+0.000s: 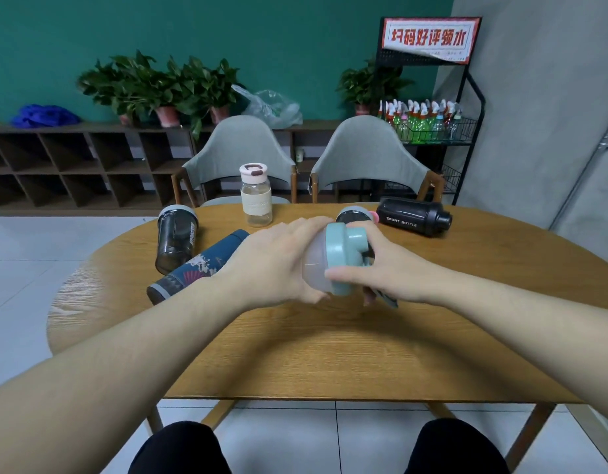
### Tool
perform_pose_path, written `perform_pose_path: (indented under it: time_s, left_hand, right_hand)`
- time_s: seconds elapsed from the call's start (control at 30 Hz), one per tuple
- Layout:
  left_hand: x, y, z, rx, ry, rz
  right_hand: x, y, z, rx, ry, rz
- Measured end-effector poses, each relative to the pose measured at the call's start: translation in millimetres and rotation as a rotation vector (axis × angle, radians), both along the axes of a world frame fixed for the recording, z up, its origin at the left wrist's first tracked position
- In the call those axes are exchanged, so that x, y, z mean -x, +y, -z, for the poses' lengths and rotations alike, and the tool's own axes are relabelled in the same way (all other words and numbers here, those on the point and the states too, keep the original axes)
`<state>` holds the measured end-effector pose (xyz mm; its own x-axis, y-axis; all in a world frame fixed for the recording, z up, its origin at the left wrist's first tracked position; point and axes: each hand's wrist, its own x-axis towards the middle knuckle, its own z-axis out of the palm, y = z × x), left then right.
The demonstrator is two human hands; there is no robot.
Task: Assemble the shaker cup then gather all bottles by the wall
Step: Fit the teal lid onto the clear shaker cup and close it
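I hold a frosted shaker cup (315,265) on its side above the middle of the wooden table (330,354). My left hand (278,261) wraps its body. My right hand (381,265) grips its mint-green lid (343,251), which sits on the cup's mouth. A dark smoky shaker (176,237) stands at the left. Beside it lies a navy patterned flask (200,268). A clear bottle with a pink lid (255,195) stands at the far edge. At the right lies a black sport bottle (414,215). A dark bottle with a grey lid (355,215) is partly hidden behind my hands.
Two grey chairs (239,155) (369,155) stand at the table's far side. Behind them are a low dark shelf (73,165) with potted plants (159,87) and a green wall. A black wire rack (432,131) with green bottles stands by the grey wall at the right.
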<state>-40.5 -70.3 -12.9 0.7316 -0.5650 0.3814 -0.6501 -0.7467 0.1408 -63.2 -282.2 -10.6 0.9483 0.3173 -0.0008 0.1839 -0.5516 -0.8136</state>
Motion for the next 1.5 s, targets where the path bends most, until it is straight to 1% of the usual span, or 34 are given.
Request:
perform_pose_path:
  time_s: [0.1, 0.13, 0.2, 0.23, 0.27, 0.33, 0.37, 0.4, 0.47, 0.57, 0.63, 0.77, 0.83, 0.97, 1.03, 1.07, 1.13, 1.23, 1.3, 1.4, 1.5]
  left_hand:
    - [-1, -2, 6, -0.117, -0.212, -0.016]
    - [-1, -3, 7, -0.138, -0.237, -0.030]
    - [0, -4, 6, -0.143, -0.203, -0.028]
    - [0, -3, 3, -0.129, -0.138, -0.008]
    - [0, -2, -2, -0.109, -0.040, 0.016]
    - [-3, 2, -15, -0.064, 0.192, 0.044]
    - [-5, 4, -21, -0.075, 0.275, 0.049]
    - [-7, 5, -25, -0.115, 0.317, 0.054]
    - [-8, 4, -27, -0.187, 0.324, 0.063]
    - [-4, -1, -23, -0.136, 0.243, 0.041]
    - [1, -3, -18, -0.129, 0.163, 0.021]
    - [4, -5, -6, -0.139, 0.035, -0.014]
    - [4, -6, 2, -0.107, 0.024, -0.013]
    - [6, -7, 11, 0.002, 0.075, -0.007]
    - [5, -4, 12, 0.025, 0.087, -0.015]
    - [5, -2, 11, 0.034, 0.096, -0.020]
    - [5, 1, 10, 0.050, 0.111, -0.030]
    - [6, 0, 9, 0.075, 0.127, -0.044]
    - [6, -4, 10, 0.077, 0.123, -0.066]
    - [5, -9, 13, 0.074, 0.119, -0.094]
    - [6, -18, 17, 0.118, 0.145, -0.116]
  right_hand:
    - [2, 7, -1, -0.248, 0.287, 0.040]
    - [2, 7, -1, -0.289, 0.336, 0.045]
    - [3, 7, 0, -0.303, 0.353, 0.067]
    - [4, 5, 1, -0.277, 0.321, 0.076]
    - [5, 3, 2, -0.209, 0.251, 0.079]
    - [8, -4, 2, 0.029, 0.025, 0.059]
    - [8, -8, 3, 0.133, -0.093, 0.027]
    - [9, -11, 2, 0.193, -0.194, -0.015]
    - [11, -15, 0, 0.240, -0.321, -0.077]
    - [11, -19, -3, 0.285, -0.442, -0.097]
    - [10, -19, -4, 0.273, -0.462, -0.093]
    - [9, -19, -1, 0.253, -0.431, -0.096]
    - [9, -21, -3, 0.331, -0.408, -0.107]
    - [4, -31, -17, 0.616, -0.330, -0.108]
    - [1, -41, -24, 0.690, -0.262, -0.103]
    - [0, -47, -27, 0.691, -0.218, -0.091]
    - [-4, -60, -29, 0.594, -0.152, -0.041]
    - [-9, -73, -26, 0.204, -0.040, 0.060]
    - [-8, -74, -26, 0.017, 0.008, 0.109]
    - [-3, -68, -32, -0.149, 0.039, 0.181]
    - [4, -52, -34, -0.313, 0.053, 0.217]
